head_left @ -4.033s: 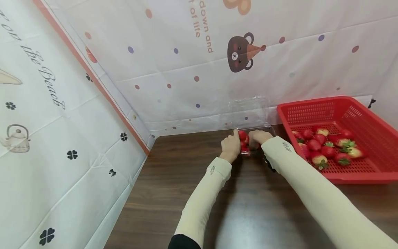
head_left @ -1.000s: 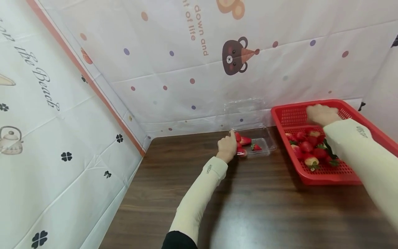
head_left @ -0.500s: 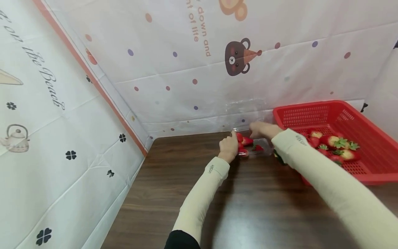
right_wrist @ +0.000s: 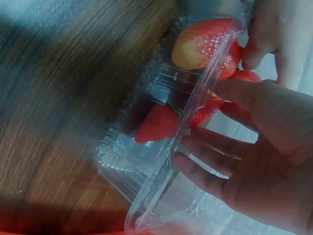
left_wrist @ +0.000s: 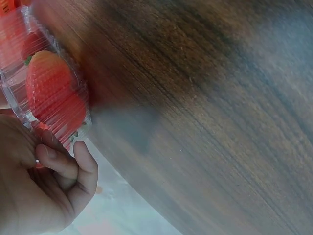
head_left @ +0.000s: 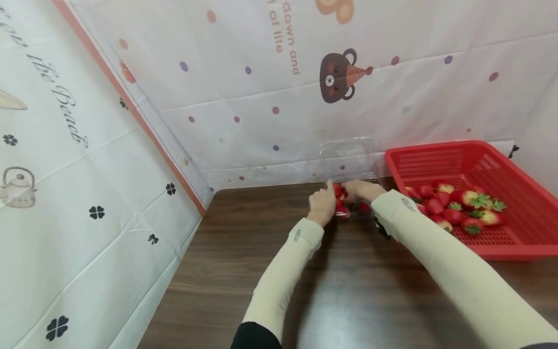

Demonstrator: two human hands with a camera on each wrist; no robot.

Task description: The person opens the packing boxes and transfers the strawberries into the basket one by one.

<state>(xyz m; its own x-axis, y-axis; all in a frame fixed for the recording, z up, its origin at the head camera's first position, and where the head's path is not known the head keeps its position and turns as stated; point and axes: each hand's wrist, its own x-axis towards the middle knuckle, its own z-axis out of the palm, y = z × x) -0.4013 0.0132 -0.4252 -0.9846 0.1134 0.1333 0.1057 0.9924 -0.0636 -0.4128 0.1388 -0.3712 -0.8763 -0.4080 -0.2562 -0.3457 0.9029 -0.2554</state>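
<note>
A clear plastic clamshell box [right_wrist: 146, 171] stands at the back of the table, its lid [head_left: 347, 156] raised against the wall cloth. My left hand [head_left: 322, 203] holds the box's left side, fingers curled at the rim in the left wrist view. My right hand [right_wrist: 264, 142] reaches over the rim into the box. Between its thumb and fingers is a red strawberry [right_wrist: 208, 108], partly hidden. A small strawberry [right_wrist: 159, 123] lies apart on the box floor. A pale-tipped strawberry [right_wrist: 193, 46] and others sit at the left end, near my left hand.
A red perforated basket [head_left: 519, 249] with several strawberries [head_left: 453, 215] stands to the right of the box. The brown wooden table [head_left: 244, 232] meets a printed cloth [head_left: 261, 87] at the back and left.
A second ago my right hand was over the red basket; it has since moved left into the clear box. My left hand has stayed at the box's left side throughout.
</note>
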